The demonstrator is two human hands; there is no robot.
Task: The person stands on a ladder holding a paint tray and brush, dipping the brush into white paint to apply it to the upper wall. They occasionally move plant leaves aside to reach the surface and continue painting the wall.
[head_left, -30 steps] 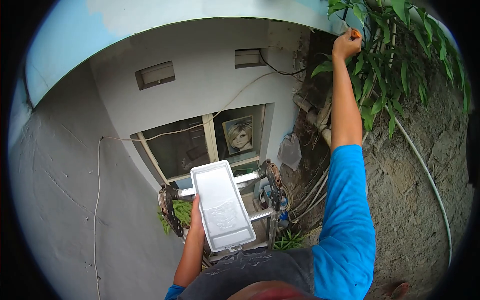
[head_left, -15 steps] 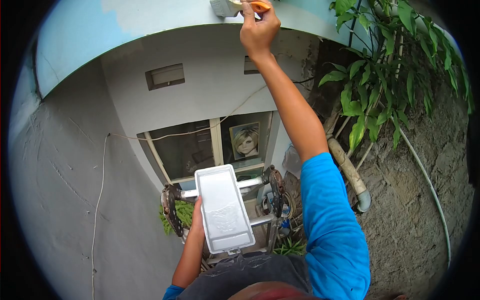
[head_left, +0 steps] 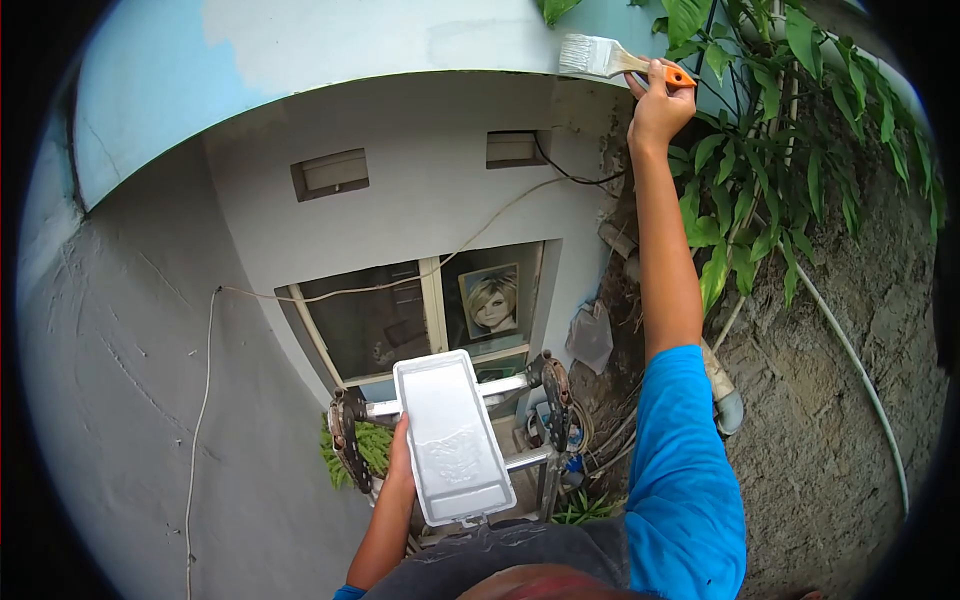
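Observation:
My right hand [head_left: 662,108] is raised at the upper right, its fingers closed on the orange-tipped handle of a paintbrush [head_left: 604,57]. White paint coats the bristles, which point left, against or just in front of the lower part of the curved white and light-blue wall band [head_left: 400,38]. Low in the middle, my left hand [head_left: 401,455] grips the left edge of a white paint tray [head_left: 455,435]. White paint lies in the tray; the fingers under it are hidden.
A metal ladder [head_left: 505,384] stands below the tray. Leafy plants [head_left: 740,200] hang at the right over a rough wall with a pipe [head_left: 722,390]. A thin cable [head_left: 207,380] runs down the grey left wall. Behind the ladder is a window [head_left: 385,310].
My right hand and the brush have moved right and slightly down in the view, closer to the plants. The tray and the ladder appear slightly lower.

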